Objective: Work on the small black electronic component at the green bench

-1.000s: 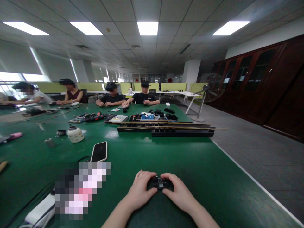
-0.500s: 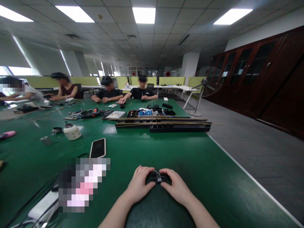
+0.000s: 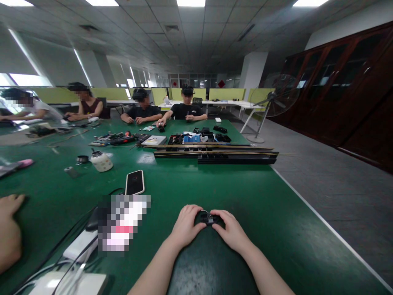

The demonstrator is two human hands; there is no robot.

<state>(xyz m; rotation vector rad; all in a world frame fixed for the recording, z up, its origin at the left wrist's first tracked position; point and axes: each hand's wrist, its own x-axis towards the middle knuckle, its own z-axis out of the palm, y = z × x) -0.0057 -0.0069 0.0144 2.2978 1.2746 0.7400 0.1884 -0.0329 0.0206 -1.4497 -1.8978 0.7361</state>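
Between my two hands lies a small black plastic device (image 3: 209, 218) with a lighter patch and a thin pale wire at its top edge; its exact kind is not clear. My left hand (image 3: 188, 223) curves round its left end, fingertips above and thumb below. The right end is gripped the same way by my right hand (image 3: 229, 225). Both hands rest low over the green table (image 3: 245, 188), and their fingers hide the device's ends.
Left of my hands are a phone (image 3: 135, 182), a blurred-out bright screen, a white power strip (image 3: 80, 246) with cables, and a white jar (image 3: 101, 161). Another person's hand (image 3: 10, 229) is at the left edge. Long black rails (image 3: 238, 158) lie ahead; several people sit beyond.
My view has tilted down and turned slightly left. Another person's hand has come into view at the left edge. Both my hands keep their hold on the black device.
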